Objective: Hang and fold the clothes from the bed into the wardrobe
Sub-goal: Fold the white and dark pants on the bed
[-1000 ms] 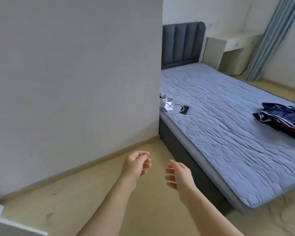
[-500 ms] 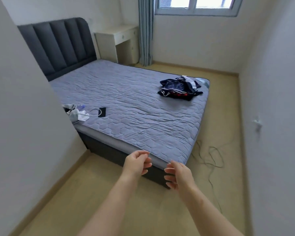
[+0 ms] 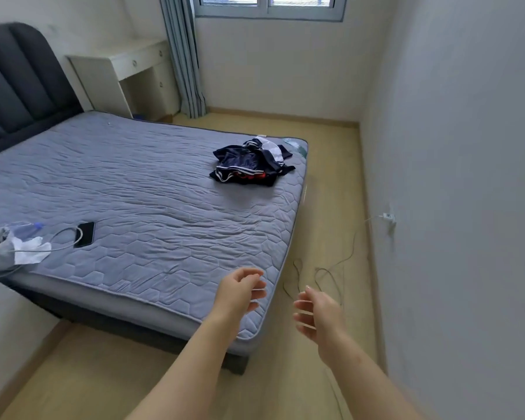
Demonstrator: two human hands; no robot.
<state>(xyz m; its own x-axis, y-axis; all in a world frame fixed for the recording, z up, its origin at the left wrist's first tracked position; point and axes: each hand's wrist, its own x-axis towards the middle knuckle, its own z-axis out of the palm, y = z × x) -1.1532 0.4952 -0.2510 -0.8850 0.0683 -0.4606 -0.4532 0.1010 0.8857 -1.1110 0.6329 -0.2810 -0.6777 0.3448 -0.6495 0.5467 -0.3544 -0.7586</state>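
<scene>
A bed (image 3: 140, 189) with a grey-blue quilted cover fills the left of the room; its dark padded headboard (image 3: 19, 77) stands at the far left. Beyond it are a white tabletop (image 3: 125, 54) with drawers, a pale blue curtain (image 3: 182, 56) and a window (image 3: 270, 4). The pale wood floor (image 3: 325, 165) runs along the right wall, with thin cords (image 3: 322, 274) looped on it.

The clothes (image 3: 250, 165) – a dark navy heap with white stripes and a bit of red – lie crumpled near the bed's far right corner, well apart from both hands. A black phone (image 3: 85, 234) lies near the left edge beside a white cable (image 3: 67, 237).

The left hand (image 3: 240, 292) hovers over the near corner of the mattress; the right hand (image 3: 319, 313) hovers over the floor; the fingers of both are loosely curled and hold nothing.

Against half a second ago, the view has swung right – the left wall shows less; the hands are farther apart; the clothes have not moved.
</scene>
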